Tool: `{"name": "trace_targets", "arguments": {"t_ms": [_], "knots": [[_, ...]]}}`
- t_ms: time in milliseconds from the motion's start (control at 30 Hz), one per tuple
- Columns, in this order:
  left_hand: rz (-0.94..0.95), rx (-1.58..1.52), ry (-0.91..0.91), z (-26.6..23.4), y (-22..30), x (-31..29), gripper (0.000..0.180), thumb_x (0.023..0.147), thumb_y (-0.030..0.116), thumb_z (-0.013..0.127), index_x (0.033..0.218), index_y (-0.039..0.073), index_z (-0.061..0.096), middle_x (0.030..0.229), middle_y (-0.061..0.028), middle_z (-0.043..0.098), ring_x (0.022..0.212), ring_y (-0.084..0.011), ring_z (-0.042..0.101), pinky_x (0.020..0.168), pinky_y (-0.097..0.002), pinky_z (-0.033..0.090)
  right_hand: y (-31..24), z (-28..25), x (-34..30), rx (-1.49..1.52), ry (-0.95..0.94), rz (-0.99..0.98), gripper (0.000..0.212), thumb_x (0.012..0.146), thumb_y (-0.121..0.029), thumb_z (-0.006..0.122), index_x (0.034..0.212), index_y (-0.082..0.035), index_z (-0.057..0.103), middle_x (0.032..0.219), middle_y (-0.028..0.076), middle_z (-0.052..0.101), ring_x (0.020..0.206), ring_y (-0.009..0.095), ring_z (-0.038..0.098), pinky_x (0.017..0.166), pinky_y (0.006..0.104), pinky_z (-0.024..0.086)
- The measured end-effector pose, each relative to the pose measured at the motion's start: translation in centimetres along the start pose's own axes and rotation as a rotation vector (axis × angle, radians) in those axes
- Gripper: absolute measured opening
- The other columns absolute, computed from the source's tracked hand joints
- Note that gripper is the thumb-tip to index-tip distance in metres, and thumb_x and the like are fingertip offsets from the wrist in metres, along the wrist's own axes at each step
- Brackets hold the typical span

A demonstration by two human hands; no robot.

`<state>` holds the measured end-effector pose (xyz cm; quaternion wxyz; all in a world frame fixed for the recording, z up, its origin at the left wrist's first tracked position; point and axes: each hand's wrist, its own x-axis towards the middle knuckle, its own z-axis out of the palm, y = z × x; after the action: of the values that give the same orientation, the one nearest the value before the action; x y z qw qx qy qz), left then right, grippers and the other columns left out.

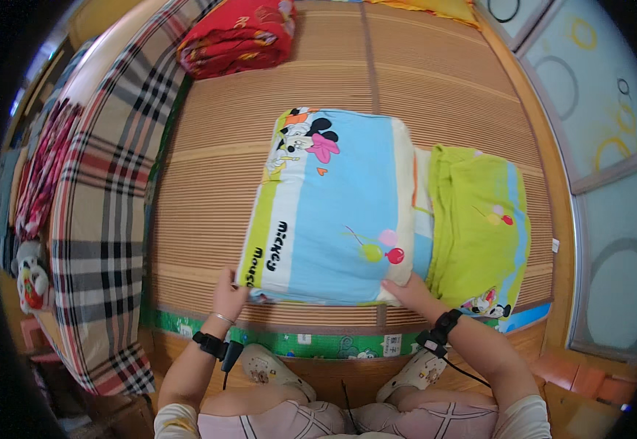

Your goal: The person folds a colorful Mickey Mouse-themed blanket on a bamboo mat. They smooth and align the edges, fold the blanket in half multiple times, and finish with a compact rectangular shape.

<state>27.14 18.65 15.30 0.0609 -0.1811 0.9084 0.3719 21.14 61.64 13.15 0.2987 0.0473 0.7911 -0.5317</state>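
Note:
A folded cartoon-print blanket (348, 197), blue with a white and yellow-green border, lies on the bamboo mat in front of me. My left hand (229, 295) is closed on its near left corner. At the near right edge, my right hand (411, 294) grips the folded layers, thumb on top and the other fingers hidden beneath. Against the blanket's right side rests a lime-green folded cloth (476, 219) with balloon prints. Where they meet, I cannot tell whether they are one piece.
A rolled red quilt (238, 36) sits at the far left of the bamboo mat (209, 175). Plaid fabric (103, 212) runs along the left side, beside a plush toy (32, 278). Frosted sliding doors (596, 110) stand at right. A green printed mat (318, 345) edges the near side.

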Motion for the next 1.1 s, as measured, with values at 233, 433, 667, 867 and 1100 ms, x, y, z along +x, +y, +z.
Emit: {"name": "trace_targets", "arguments": {"t_ms": [233, 433, 667, 867, 1100], "knots": [[-0.147, -0.336, -0.153, 2.4, -6.0, -2.0, 0.04, 0.092, 0.007, 0.062, 0.127, 0.002, 0.045, 0.098, -0.0122, 0.064, 0.082, -0.02, 0.065, 0.077, -0.0342, 0.055, -1.1, 0.0, -1.5, -0.069, 0.13, -0.1, 0.076, 0.078, -0.029, 0.083, 0.135, 0.0, 0.041, 0.119, 0.018, 0.063, 0.108, 0.027, 0.064, 0.091, 0.0377, 0.051], [0.073, -0.51, -0.017, 5.4, -5.9, 1.0, 0.043, 0.086, 0.0, 0.065, 0.126, 0.004, 0.05, 0.104, -0.0131, 0.068, 0.092, -0.0256, 0.066, 0.08, -0.0334, 0.052, -1.8, 1.1, -3.0, -0.262, 0.09, -0.231, 0.076, 0.074, -0.024, 0.082, 0.134, -0.001, 0.042, 0.115, 0.02, 0.065, 0.105, 0.032, 0.066, 0.087, 0.0387, 0.053], [0.08, -0.365, 0.152, 4.0, -3.3, 1.6, 0.016, 0.082, 0.0, 0.06, 0.097, 0.002, 0.059, 0.08, -0.0181, 0.064, 0.076, -0.0308, 0.064, 0.069, -0.036, 0.05, -4.1, -1.0, -2.3, -0.279, 0.332, -0.218, 0.04, 0.079, -0.012, 0.071, 0.115, 0.0, 0.061, 0.101, 0.023, 0.069, 0.098, 0.038, 0.068, 0.083, 0.0405, 0.053], [0.268, 0.056, 0.062, 0.4, -1.1, -1.3, 0.011, 0.08, 0.01, 0.066, 0.081, 0.002, 0.06, 0.075, -0.0158, 0.062, 0.067, -0.0338, 0.061, 0.063, -0.0391, 0.05, -3.2, -3.6, -2.6, -0.344, 0.394, -0.269, 0.033, 0.081, -0.011, 0.067, 0.112, 0.0, 0.063, 0.1, 0.025, 0.069, 0.096, 0.042, 0.066, 0.079, 0.0424, 0.053], [0.255, 0.034, -0.269, -1.5, -1.5, -2.4, 0.025, 0.077, 0.021, 0.069, 0.095, 0.006, 0.062, 0.088, -0.0174, 0.064, 0.08, -0.0394, 0.063, 0.07, -0.0459, 0.052, -3.6, -4.9, -5.9, -0.451, -0.063, -0.222, 0.044, 0.08, -0.022, 0.074, 0.115, -0.001, 0.058, 0.1, 0.022, 0.064, 0.093, 0.041, 0.062, 0.083, 0.0424, 0.05]]}}
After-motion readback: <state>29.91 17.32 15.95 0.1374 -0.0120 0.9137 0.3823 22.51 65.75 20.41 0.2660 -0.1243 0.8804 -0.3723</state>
